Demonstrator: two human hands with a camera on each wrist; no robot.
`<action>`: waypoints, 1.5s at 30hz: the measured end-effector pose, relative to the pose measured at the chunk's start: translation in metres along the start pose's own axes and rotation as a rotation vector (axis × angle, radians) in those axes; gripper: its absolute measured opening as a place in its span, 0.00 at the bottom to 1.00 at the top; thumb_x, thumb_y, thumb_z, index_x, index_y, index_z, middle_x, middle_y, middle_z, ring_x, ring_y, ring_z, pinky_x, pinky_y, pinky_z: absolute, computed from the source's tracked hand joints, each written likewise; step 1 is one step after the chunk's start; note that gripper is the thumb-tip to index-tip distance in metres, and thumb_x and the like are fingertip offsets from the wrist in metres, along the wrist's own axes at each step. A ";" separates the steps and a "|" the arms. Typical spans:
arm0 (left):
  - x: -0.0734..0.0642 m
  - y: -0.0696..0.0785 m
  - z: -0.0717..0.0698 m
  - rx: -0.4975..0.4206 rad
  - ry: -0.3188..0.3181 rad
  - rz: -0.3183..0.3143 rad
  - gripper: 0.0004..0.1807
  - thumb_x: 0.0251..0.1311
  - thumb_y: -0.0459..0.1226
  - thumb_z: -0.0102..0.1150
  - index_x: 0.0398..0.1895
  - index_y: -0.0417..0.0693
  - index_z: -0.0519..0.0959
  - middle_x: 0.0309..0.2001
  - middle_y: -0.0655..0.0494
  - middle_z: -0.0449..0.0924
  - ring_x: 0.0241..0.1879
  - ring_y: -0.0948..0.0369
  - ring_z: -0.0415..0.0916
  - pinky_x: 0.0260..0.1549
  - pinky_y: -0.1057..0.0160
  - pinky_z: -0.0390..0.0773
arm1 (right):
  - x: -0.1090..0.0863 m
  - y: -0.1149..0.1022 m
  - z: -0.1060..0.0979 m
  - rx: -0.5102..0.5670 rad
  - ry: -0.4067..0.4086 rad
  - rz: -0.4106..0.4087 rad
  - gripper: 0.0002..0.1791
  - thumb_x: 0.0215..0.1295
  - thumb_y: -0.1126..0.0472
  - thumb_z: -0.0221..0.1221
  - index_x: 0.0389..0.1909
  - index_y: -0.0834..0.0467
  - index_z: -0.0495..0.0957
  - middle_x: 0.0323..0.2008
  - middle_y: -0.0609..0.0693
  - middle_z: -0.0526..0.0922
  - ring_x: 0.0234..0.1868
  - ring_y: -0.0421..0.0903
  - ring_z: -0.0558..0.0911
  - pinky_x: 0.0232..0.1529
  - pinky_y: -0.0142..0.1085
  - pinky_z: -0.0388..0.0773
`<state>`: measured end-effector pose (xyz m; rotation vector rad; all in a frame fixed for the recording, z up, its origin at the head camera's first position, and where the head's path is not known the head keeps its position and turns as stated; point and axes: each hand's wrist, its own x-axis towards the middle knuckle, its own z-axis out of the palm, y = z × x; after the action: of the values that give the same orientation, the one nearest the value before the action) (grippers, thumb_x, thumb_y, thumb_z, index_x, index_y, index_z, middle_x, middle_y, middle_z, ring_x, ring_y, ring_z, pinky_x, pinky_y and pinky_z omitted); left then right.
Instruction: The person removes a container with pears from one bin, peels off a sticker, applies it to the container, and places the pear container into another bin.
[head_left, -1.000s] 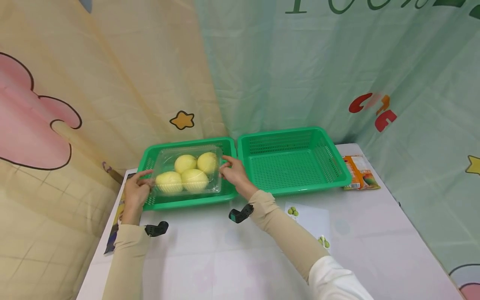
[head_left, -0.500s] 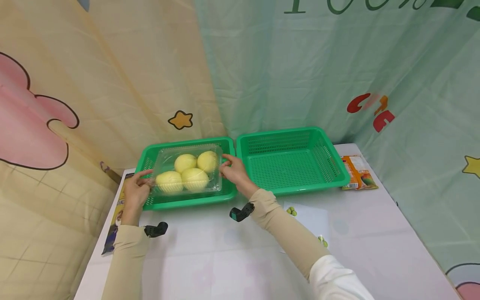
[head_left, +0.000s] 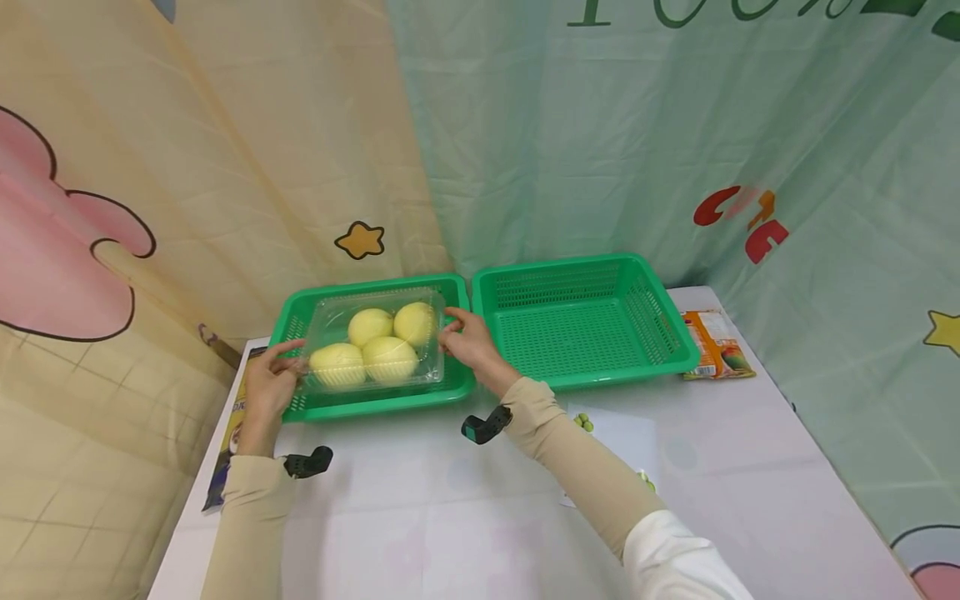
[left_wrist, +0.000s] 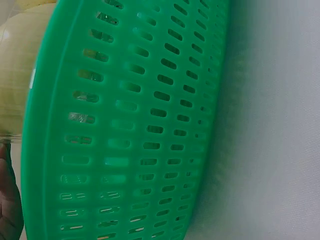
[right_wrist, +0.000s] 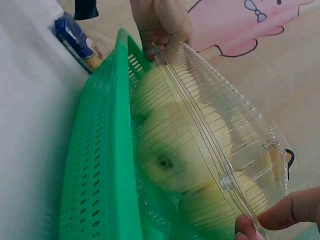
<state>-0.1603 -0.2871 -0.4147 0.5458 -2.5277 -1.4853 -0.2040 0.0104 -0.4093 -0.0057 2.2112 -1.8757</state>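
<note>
A clear plastic clamshell box with several pale yellow fruits, which look like pears, sits tilted in or over the left green basket. Its left edge is pinched by my left hand. My right hand pinches the right edge between thumb and fingers. The right wrist view shows both hands at the ends of the box's rim, close above the basket's side. In the left wrist view the basket's slotted wall hides most of the box, and only part of a hand shows.
A second green basket with nothing in it stands right beside the first. An orange packet lies at the right, a dark blue and yellow packet at the left. A printed sheet lies partly under my right forearm. Curtains hang behind.
</note>
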 end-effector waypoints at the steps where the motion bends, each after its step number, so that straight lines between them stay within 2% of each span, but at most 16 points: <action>1: 0.000 0.000 0.000 -0.006 0.001 0.003 0.24 0.66 0.27 0.56 0.65 0.46 0.76 0.22 0.76 0.73 0.24 0.74 0.72 0.27 0.74 0.76 | -0.001 -0.001 0.000 -0.002 0.001 0.001 0.37 0.62 0.71 0.53 0.75 0.58 0.63 0.35 0.49 0.77 0.30 0.42 0.79 0.48 0.45 0.84; 6: 0.000 0.000 0.000 -0.030 -0.002 0.024 0.24 0.65 0.26 0.56 0.65 0.43 0.76 0.22 0.76 0.74 0.23 0.74 0.72 0.27 0.73 0.78 | -0.004 -0.004 0.000 -0.009 0.010 0.004 0.35 0.64 0.70 0.53 0.74 0.60 0.62 0.33 0.47 0.77 0.30 0.43 0.79 0.37 0.33 0.78; 9: -0.001 0.000 -0.001 -0.041 -0.007 0.033 0.24 0.65 0.25 0.55 0.65 0.42 0.76 0.22 0.76 0.74 0.23 0.75 0.73 0.27 0.72 0.79 | -0.006 -0.006 0.000 0.002 0.011 0.008 0.35 0.64 0.70 0.53 0.74 0.60 0.61 0.32 0.47 0.77 0.29 0.43 0.79 0.36 0.31 0.77; 12: -0.002 0.000 -0.001 -0.048 -0.010 0.031 0.24 0.65 0.24 0.54 0.65 0.42 0.76 0.22 0.75 0.74 0.23 0.74 0.74 0.27 0.72 0.79 | -0.007 -0.007 0.000 0.008 0.012 0.011 0.35 0.64 0.69 0.52 0.74 0.60 0.62 0.30 0.47 0.78 0.28 0.42 0.78 0.37 0.32 0.78; 17: -0.004 0.001 -0.002 -0.045 -0.031 0.022 0.25 0.66 0.25 0.54 0.66 0.44 0.75 0.24 0.77 0.75 0.24 0.74 0.74 0.26 0.72 0.79 | -0.008 -0.007 0.000 0.030 0.037 0.009 0.33 0.65 0.70 0.51 0.73 0.61 0.63 0.30 0.47 0.76 0.26 0.40 0.77 0.49 0.48 0.84; 24: -0.008 0.001 -0.002 -0.061 -0.017 0.038 0.24 0.67 0.24 0.53 0.66 0.44 0.75 0.25 0.77 0.74 0.25 0.76 0.73 0.25 0.74 0.77 | -0.011 -0.007 -0.002 0.041 0.057 0.000 0.30 0.67 0.69 0.52 0.72 0.60 0.65 0.30 0.48 0.78 0.24 0.39 0.78 0.44 0.43 0.85; 29: -0.010 0.002 -0.001 -0.062 0.002 0.057 0.23 0.67 0.25 0.53 0.65 0.44 0.75 0.26 0.77 0.74 0.25 0.76 0.73 0.25 0.74 0.77 | -0.011 -0.007 -0.003 0.058 0.070 -0.007 0.31 0.65 0.69 0.53 0.72 0.62 0.65 0.27 0.47 0.77 0.23 0.39 0.78 0.50 0.51 0.84; 39: -0.015 0.004 -0.001 -0.067 -0.009 0.057 0.23 0.68 0.26 0.52 0.66 0.44 0.75 0.29 0.74 0.74 0.28 0.76 0.74 0.27 0.74 0.78 | -0.012 -0.007 -0.009 0.052 0.052 -0.009 0.32 0.66 0.68 0.53 0.72 0.61 0.65 0.29 0.49 0.79 0.23 0.39 0.79 0.47 0.47 0.85; 45: -0.018 0.005 -0.001 -0.101 -0.027 0.051 0.23 0.69 0.26 0.52 0.66 0.45 0.75 0.29 0.74 0.75 0.29 0.76 0.75 0.26 0.76 0.78 | -0.014 -0.007 -0.011 0.063 0.048 -0.012 0.30 0.68 0.67 0.53 0.72 0.61 0.65 0.26 0.48 0.79 0.22 0.39 0.79 0.40 0.39 0.83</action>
<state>-0.1446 -0.2788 -0.4093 0.4454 -2.4502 -1.6017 -0.1937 0.0225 -0.3981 0.0377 2.1869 -1.9706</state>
